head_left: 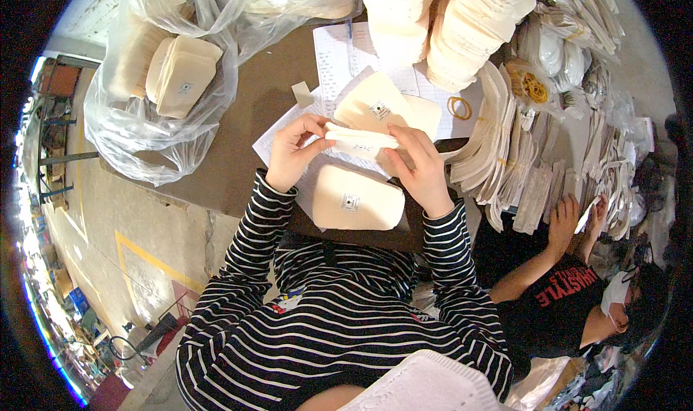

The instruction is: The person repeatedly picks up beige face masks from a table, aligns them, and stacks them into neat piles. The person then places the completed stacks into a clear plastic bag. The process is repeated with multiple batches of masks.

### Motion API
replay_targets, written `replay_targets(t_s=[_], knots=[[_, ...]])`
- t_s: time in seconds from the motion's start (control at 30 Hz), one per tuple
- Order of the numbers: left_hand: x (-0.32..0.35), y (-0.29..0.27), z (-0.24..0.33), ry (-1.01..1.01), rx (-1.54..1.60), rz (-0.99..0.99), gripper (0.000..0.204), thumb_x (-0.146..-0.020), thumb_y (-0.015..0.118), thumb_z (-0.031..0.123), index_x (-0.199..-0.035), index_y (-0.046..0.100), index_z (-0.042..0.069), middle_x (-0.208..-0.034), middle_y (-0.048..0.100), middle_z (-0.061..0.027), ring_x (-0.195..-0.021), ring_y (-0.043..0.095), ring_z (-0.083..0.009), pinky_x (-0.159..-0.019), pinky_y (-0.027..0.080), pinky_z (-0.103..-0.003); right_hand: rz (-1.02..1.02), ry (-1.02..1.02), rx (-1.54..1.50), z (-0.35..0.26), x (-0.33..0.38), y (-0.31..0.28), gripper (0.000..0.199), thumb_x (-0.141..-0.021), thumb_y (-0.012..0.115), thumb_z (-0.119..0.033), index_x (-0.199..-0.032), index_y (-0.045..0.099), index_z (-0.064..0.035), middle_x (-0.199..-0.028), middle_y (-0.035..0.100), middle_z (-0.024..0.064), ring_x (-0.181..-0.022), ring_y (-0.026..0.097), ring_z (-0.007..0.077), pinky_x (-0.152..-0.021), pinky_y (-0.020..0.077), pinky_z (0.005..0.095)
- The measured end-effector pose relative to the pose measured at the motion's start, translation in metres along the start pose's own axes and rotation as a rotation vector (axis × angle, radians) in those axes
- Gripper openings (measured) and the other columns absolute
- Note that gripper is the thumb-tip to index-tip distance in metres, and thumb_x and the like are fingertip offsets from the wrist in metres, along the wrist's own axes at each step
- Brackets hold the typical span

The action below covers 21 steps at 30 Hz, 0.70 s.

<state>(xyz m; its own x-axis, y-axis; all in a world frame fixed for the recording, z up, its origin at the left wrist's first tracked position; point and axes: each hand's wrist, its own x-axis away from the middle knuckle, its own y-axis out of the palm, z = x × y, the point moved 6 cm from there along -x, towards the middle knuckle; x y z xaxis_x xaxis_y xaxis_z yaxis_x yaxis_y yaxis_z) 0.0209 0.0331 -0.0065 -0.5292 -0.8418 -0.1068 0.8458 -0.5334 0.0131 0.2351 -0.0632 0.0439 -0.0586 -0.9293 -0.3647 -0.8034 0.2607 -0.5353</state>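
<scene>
Between both hands, just above the table, is a cream padded piece (359,142), tilted so that it shows as a narrow band with a small printed mark. My left hand (294,150) pinches its left end between thumb and fingers. At the right end, my right hand (419,164) grips it with the thumb below and the fingers above. Nearer to me lies a flat cream piece (372,184) with rounded corners and a small square mark. Beyond my hands, similar cream pieces (368,93) overlap on printed paper sheets (332,64).
A clear plastic bag (173,158) holding stacked cream pieces stands at the left. Tall cream stacks (473,32) rise at the back. Bundled pale strips (491,151) crowd the right, near yellow rubber bands (458,108). A co-worker's hand (563,223) handles strips there.
</scene>
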Motion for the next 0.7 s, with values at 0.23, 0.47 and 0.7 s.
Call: replay_targets(t_s=[0.23, 0.47, 0.7], knots=[[0.009, 0.001, -0.004, -0.029, 0.034, 0.139, 0.017, -0.093, 0.063, -0.007, -0.096, 0.049, 0.004, -0.113, 0.067, -0.0120, -0.102, 0.062, -0.0148, -0.089, 0.050, -0.027, -0.027, 0.120, -0.067, 0.006, -0.001, -0.001, 0.039, -0.086, 0.071, -0.002, -0.124, 0.062, -0.0006, -0.114, 0.067, 0.0176, -0.099, 0.067, 0.0290, -0.085, 0.0533, 0.0347], [0.020, -0.003, 0.001, 0.115, -0.270, 0.209, 0.016, -0.092, 0.065, -0.006, -0.095, 0.052, 0.002, -0.105, 0.071, -0.0143, -0.096, 0.067, -0.0175, -0.084, 0.052, -0.028, -0.111, 0.067, -0.050, 0.006, -0.004, -0.002, 0.031, -0.088, 0.070, -0.005, -0.119, 0.064, -0.0026, -0.104, 0.067, 0.0153, -0.083, 0.068, 0.0270, -0.075, 0.0543, 0.0351], [0.033, 0.001, 0.088, 0.201, -0.138, 0.343, 0.020, -0.084, 0.077, -0.002, -0.102, 0.070, -0.001, -0.098, 0.074, -0.0097, -0.085, 0.068, -0.0092, -0.073, 0.053, -0.021, 0.028, 0.216, -0.139, -0.033, 0.010, -0.050, 0.027, -0.085, 0.076, -0.007, -0.111, 0.071, -0.0025, -0.096, 0.072, 0.0111, -0.073, 0.065, 0.0163, -0.066, 0.0503, 0.0268]])
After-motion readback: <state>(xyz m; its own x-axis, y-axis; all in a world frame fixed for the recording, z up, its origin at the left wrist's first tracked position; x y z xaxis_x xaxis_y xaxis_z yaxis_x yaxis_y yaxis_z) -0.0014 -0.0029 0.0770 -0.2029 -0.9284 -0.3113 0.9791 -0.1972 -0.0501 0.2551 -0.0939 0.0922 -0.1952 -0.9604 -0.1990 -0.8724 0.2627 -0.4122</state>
